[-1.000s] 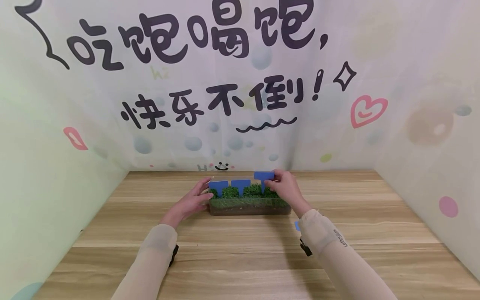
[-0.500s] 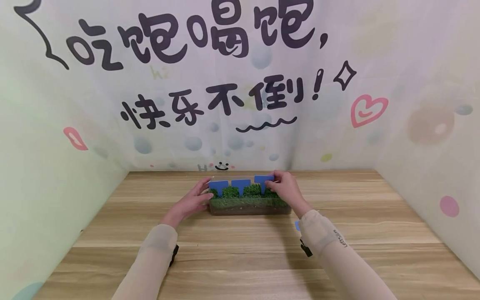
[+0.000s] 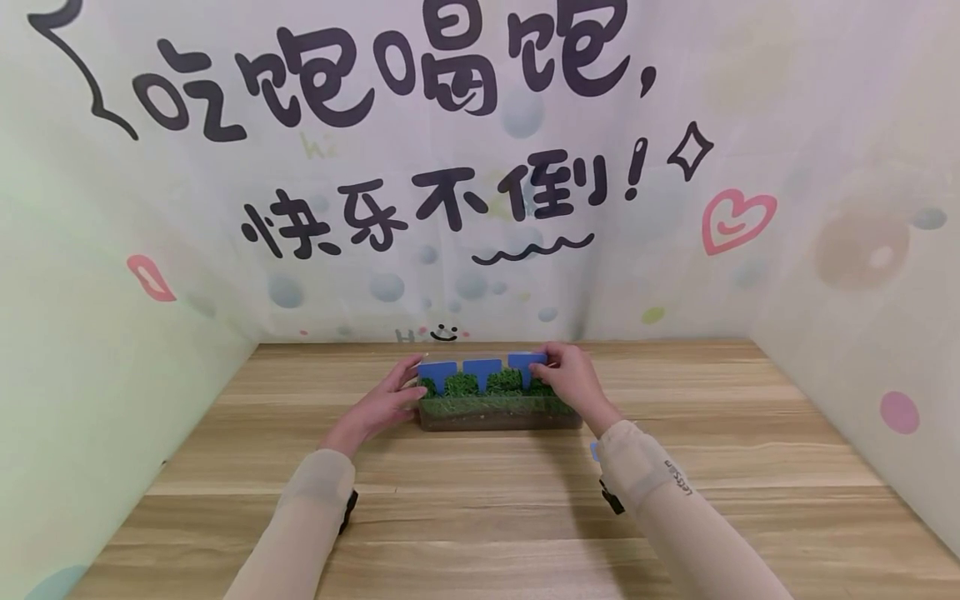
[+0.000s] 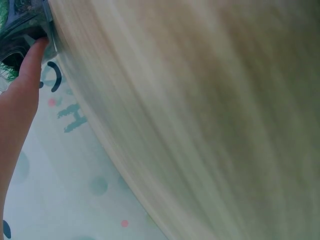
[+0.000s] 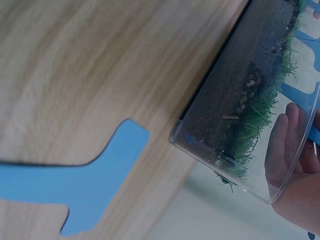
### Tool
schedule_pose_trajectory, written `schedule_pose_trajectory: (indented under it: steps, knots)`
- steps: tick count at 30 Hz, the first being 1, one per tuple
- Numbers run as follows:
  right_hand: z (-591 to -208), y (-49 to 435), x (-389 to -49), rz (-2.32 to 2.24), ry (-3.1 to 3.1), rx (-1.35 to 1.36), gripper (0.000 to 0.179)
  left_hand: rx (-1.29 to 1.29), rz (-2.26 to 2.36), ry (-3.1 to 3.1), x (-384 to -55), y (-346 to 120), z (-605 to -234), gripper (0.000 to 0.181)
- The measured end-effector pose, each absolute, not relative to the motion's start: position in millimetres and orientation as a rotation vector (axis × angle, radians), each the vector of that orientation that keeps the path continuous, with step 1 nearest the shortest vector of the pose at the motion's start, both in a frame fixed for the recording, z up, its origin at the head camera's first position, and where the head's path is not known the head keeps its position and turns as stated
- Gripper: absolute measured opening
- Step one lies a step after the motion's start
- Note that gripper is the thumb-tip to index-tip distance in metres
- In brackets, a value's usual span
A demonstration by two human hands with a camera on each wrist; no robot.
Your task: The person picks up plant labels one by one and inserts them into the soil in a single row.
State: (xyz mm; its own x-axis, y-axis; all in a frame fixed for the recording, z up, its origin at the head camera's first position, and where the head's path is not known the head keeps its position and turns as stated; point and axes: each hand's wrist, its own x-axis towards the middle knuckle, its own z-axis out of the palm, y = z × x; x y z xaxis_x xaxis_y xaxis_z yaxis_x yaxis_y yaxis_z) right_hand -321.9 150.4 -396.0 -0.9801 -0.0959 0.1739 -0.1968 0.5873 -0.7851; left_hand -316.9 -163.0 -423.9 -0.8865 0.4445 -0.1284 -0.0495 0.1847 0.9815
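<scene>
A clear rectangular planter box (image 3: 498,418) with soil and green grass (image 3: 506,381) stands far back on the table. My left hand (image 3: 386,404) rests against its left end, fingers spread; in the left wrist view one finger (image 4: 32,67) touches the box. At the right end, my right hand (image 3: 573,379) pinches the head of a blue T-shaped plant label (image 3: 522,360), whose stem goes down into the grass. Two more blue labels, one at left (image 3: 437,372) and one in the middle (image 3: 482,367), stand upright in the planter.
Another blue T-shaped label (image 5: 70,182) lies on the wooden table (image 3: 480,517) near my right wrist, mostly hidden by the sleeve in the head view. A printed white backdrop (image 3: 360,308) rises behind the table, with pale walls at both sides.
My right hand has pushed the third label down into the grass, so its head now sits about level with the other two. The left hand and planter have stayed put.
</scene>
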Motion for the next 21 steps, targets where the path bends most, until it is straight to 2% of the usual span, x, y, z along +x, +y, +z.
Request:
schedule_pose_trajectory:
  steps: [21]
  knots:
    - [-396.1,148.1,-320.8,1.260,-2.726,0.263,0.013,0.386,1.751,2.090,-316.7,-161.2,-424.4,0.068]
